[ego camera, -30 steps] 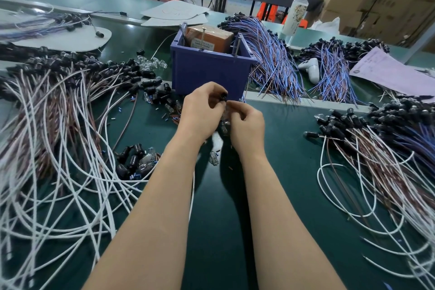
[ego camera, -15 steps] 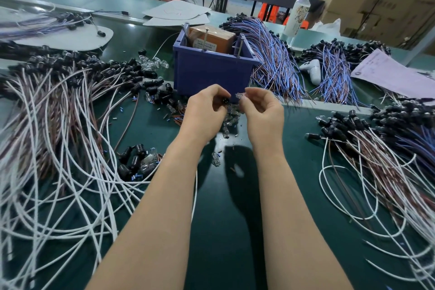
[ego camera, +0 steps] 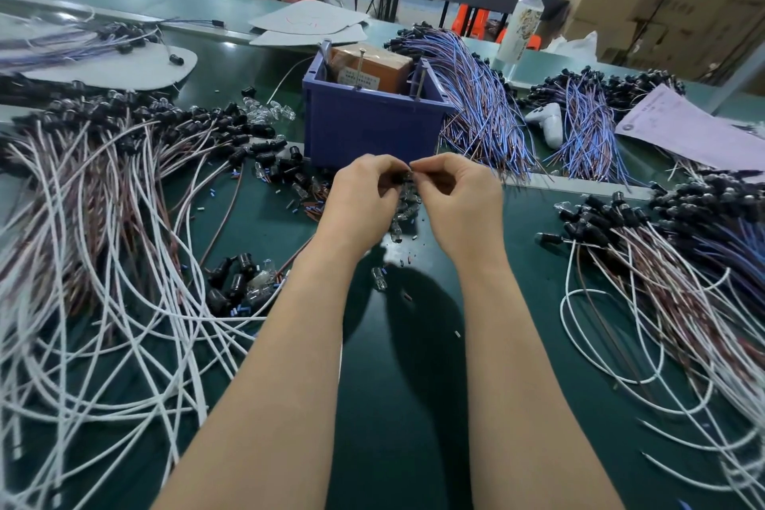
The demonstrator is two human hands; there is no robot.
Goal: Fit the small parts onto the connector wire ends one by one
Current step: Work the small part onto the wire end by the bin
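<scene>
Both hands meet over the middle of the green desk [ego camera: 414,385], just at the six o'clock side of a blue bin [ego camera: 372,128]. The left hand [ego camera: 364,195] has its fingers curled, pinching a black connector [ego camera: 402,178] at the fingertips. The right hand [ego camera: 459,199] closes thumb and forefinger on a small part [ego camera: 412,173] held right against that connector; whether the two are joined is too small to tell.

Directly under the hands lies a little heap of clear parts [ego camera: 403,215], with one more clear piece [ego camera: 378,277] alone on the desk toward six o'clock.

At nine o'clock from the hands spreads a big tangle of white and brown wires [ego camera: 103,240], their black ends pointing toward the bin. At three o'clock lies a second such wire pile [ego camera: 662,294]. At one o'clock a bundle of blue and purple wires [ego camera: 484,108] leans beside the bin, and further toward two o'clock a pale sheet of paper [ego camera: 683,128] lies flat. Inside the bin stands a brown cardboard box [ego camera: 372,66]. A white bottle [ego camera: 522,25] stands upright at the far edge, about one o'clock.
</scene>
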